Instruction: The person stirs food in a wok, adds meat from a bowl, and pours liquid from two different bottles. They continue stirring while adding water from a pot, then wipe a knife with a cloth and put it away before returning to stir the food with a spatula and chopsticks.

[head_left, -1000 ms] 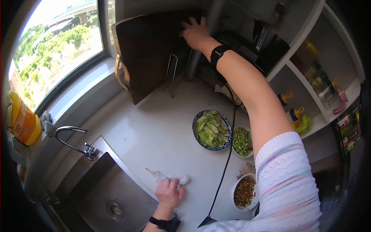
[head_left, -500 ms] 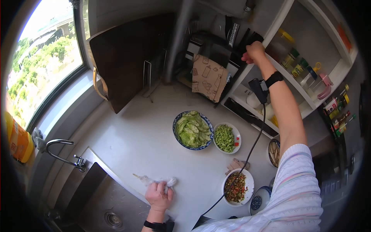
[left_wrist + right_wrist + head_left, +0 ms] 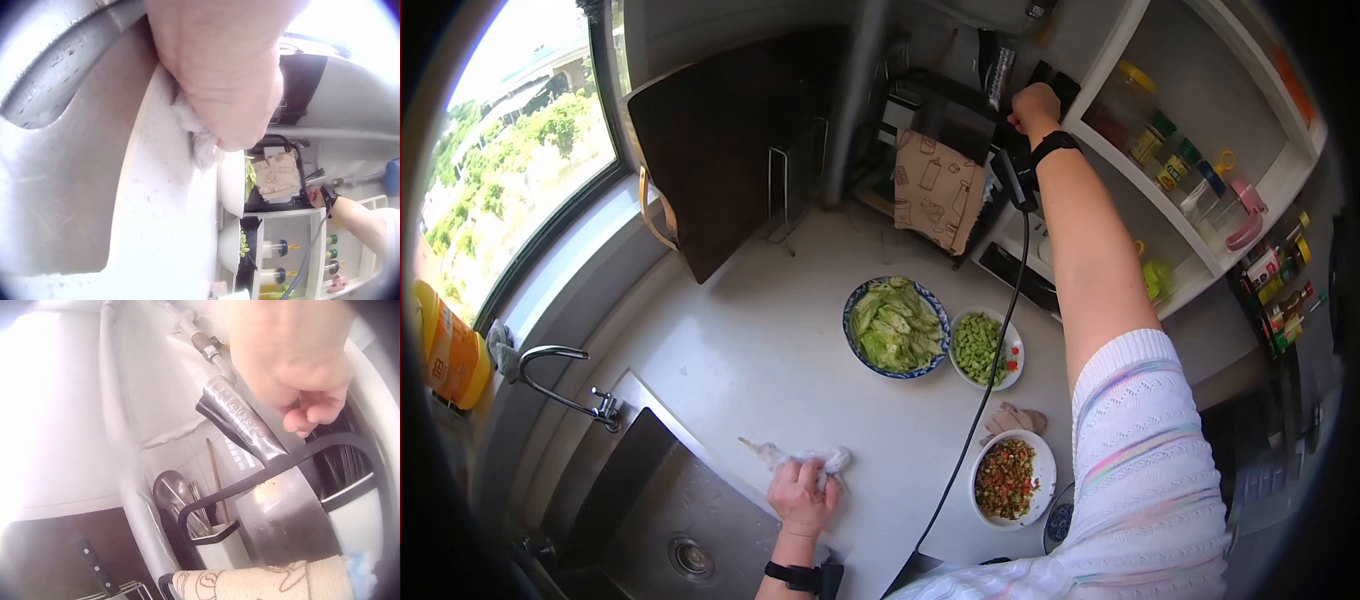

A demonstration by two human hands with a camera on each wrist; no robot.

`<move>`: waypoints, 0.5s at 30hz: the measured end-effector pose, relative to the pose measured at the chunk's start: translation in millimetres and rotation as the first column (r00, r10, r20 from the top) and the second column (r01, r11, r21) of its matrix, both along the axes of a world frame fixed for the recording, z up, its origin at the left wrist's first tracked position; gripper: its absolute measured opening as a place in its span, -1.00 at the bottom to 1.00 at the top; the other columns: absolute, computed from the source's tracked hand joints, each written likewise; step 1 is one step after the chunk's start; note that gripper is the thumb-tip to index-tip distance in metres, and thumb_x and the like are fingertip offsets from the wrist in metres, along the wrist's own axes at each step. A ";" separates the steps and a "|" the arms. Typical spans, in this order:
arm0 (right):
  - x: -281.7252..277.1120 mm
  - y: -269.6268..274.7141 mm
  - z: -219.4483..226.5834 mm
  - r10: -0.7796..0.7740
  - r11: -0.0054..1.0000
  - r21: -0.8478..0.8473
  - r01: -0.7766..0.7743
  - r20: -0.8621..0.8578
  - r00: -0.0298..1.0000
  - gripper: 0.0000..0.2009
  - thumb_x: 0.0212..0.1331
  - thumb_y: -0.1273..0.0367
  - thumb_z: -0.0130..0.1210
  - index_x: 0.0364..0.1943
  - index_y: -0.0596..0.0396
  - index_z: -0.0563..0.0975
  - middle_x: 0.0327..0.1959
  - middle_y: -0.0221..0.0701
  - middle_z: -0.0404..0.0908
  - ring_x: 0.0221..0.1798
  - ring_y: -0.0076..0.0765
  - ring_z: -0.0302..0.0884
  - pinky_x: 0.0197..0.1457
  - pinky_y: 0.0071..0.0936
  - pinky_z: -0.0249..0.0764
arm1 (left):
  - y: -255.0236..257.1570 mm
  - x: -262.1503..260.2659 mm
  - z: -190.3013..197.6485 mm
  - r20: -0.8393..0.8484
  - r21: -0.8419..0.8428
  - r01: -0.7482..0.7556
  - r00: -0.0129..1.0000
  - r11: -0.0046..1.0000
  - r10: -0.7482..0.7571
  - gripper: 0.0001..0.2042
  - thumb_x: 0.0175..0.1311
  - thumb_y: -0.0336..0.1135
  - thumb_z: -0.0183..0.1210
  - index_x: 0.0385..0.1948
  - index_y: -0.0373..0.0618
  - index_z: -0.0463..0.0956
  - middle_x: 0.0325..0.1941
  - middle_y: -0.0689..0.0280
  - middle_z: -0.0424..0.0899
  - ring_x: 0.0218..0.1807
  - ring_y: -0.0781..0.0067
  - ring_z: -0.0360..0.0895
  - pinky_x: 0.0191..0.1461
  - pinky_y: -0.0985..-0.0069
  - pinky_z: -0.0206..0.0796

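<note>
My left hand (image 3: pixel 800 492) presses down on a crumpled white cloth (image 3: pixel 825 460) and grips it on the white counter (image 3: pixel 770 350), right at the sink's edge. In the left wrist view the hand (image 3: pixel 219 69) covers most of the cloth (image 3: pixel 199 137). My right hand (image 3: pixel 1035 104) is raised to the black rack (image 3: pixel 960 110) at the back. In the right wrist view its fingers (image 3: pixel 312 412) are curled just beside the silver handle of a cleaver (image 3: pixel 240 419) that stands in the rack. Nothing shows inside the fingers.
A steel sink (image 3: pixel 670 510) and faucet (image 3: pixel 560 385) lie left. A lettuce bowl (image 3: pixel 895 327), a bowl of green pieces (image 3: pixel 983 350) and a chopped-mix bowl (image 3: pixel 1007 478) sit mid-counter. A dark cutting board (image 3: pixel 720 150), a patterned towel (image 3: pixel 940 185) and bottle shelves (image 3: pixel 1200 190) line the back.
My right hand left the cutting board, swung right to the shelf side, then came back left and up to the rack by the cleaver. The left hand stayed on the cloth.
</note>
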State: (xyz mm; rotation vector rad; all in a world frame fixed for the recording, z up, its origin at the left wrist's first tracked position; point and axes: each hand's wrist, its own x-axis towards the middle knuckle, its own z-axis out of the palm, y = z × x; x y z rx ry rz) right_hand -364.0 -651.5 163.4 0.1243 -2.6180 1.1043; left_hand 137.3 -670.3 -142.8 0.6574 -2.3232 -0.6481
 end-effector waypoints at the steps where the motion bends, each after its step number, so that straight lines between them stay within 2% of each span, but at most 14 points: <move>1: -0.7 0.8 -0.3 -0.001 1.000 -0.002 0.001 -0.001 1.000 -0.83 0.11 0.51 -0.11 -0.49 0.31 0.52 -0.55 -0.25 0.58 -0.59 -0.37 0.56 -0.61 -0.48 0.41 | -0.8 0.1 -0.6 0.003 -0.002 -0.013 1.000 1.000 0.013 -0.83 -0.29 -0.34 0.13 -0.53 -0.01 0.50 -0.61 0.29 0.37 -0.55 0.25 0.39 -0.52 0.38 0.25; 4: -8.0 2.9 -4.1 -0.001 1.000 0.020 0.001 -0.003 1.000 -0.82 0.12 0.46 -0.11 -0.50 0.27 0.49 -0.60 -0.28 0.56 -0.60 -0.38 0.55 -0.62 -0.50 0.42 | -0.2 -0.8 -1.5 -0.016 0.009 -0.002 1.000 1.000 0.003 -0.83 -0.30 -0.34 0.13 -0.54 -0.01 0.50 -0.61 0.29 0.37 -0.55 0.25 0.39 -0.52 0.38 0.26; 7: -2.1 4.6 -1.3 0.011 1.000 -0.018 -0.011 -0.012 1.000 -0.82 0.12 0.53 -0.13 -0.47 0.32 0.52 -0.51 -0.24 0.58 -0.55 -0.35 0.57 -0.55 -0.48 0.43 | 1.0 -1.9 1.0 -0.010 0.010 0.001 1.000 1.000 -0.001 -0.83 -0.30 -0.34 0.13 -0.54 -0.01 0.50 -0.61 0.28 0.37 -0.56 0.25 0.39 -0.52 0.38 0.26; 9: -6.2 5.6 3.7 0.016 0.999 0.030 -0.015 -0.010 1.000 -0.84 0.09 0.51 -0.10 -0.42 0.29 0.53 -0.40 -0.16 0.60 -0.40 -0.20 0.61 -0.39 -0.39 0.50 | 0.9 -2.6 -0.4 -0.010 0.009 -0.008 1.000 1.000 0.008 -0.83 -0.28 -0.34 0.13 -0.53 -0.02 0.50 -0.61 0.28 0.37 -0.57 0.25 0.39 -0.52 0.39 0.25; 10: -9.8 6.2 6.6 0.009 1.000 0.027 -0.009 -0.010 1.000 -0.84 0.09 0.51 -0.10 -0.42 0.29 0.53 -0.40 -0.16 0.60 -0.40 -0.20 0.61 -0.39 -0.39 0.50 | 0.5 -2.9 -0.8 -0.010 0.006 -0.002 1.000 1.000 0.002 -0.83 -0.28 -0.34 0.13 -0.53 -0.02 0.50 -0.61 0.28 0.37 -0.57 0.25 0.39 -0.52 0.39 0.25; 11: -16.4 6.7 9.7 0.000 0.984 0.174 0.040 -0.224 0.975 -0.83 0.09 0.49 -0.09 -0.38 0.27 0.53 -0.33 -0.12 0.59 -0.31 -0.12 0.58 -0.28 -0.34 0.49 | 0.4 -2.6 -1.3 -0.010 0.012 -0.001 1.000 1.000 0.001 -0.83 -0.27 -0.34 0.13 -0.52 -0.03 0.51 -0.60 0.28 0.37 -0.56 0.25 0.39 -0.52 0.39 0.26; 12: -21.1 8.3 13.7 0.022 0.944 0.307 0.120 -0.424 0.906 -0.82 0.09 0.47 -0.09 -0.34 0.25 0.54 -0.26 -0.07 0.57 -0.22 -0.05 0.56 -0.18 -0.29 0.48 | 0.9 -1.2 -2.3 -0.009 0.020 0.004 1.000 1.000 -0.004 -0.83 -0.26 -0.34 0.14 -0.51 -0.04 0.51 -0.60 0.27 0.38 -0.55 0.25 0.39 -0.52 0.38 0.26; 14: -24.1 18.7 27.6 0.153 0.896 0.389 0.213 -0.721 0.676 -0.80 0.12 0.36 -0.05 -0.46 0.24 0.50 -0.52 -0.24 0.56 -0.60 -0.41 0.53 -0.59 -0.55 0.42 | -0.6 -0.9 -2.7 -0.012 0.013 0.016 1.000 1.000 -0.016 -0.83 -0.25 -0.34 0.14 -0.51 -0.04 0.51 -0.60 0.27 0.38 -0.54 0.24 0.40 -0.51 0.38 0.26; 15: -13.3 21.8 39.0 0.193 0.923 0.360 0.137 -0.741 0.643 -0.80 0.14 0.38 -0.09 -0.38 0.23 0.52 -0.38 -0.17 0.56 -0.41 -0.25 0.55 -0.40 -0.44 0.47 | 0.4 -1.5 -2.5 -0.022 0.005 0.017 1.000 1.000 -0.017 -0.84 -0.23 -0.34 0.14 -0.51 -0.05 0.51 -0.59 0.27 0.38 -0.54 0.24 0.40 -0.50 0.37 0.27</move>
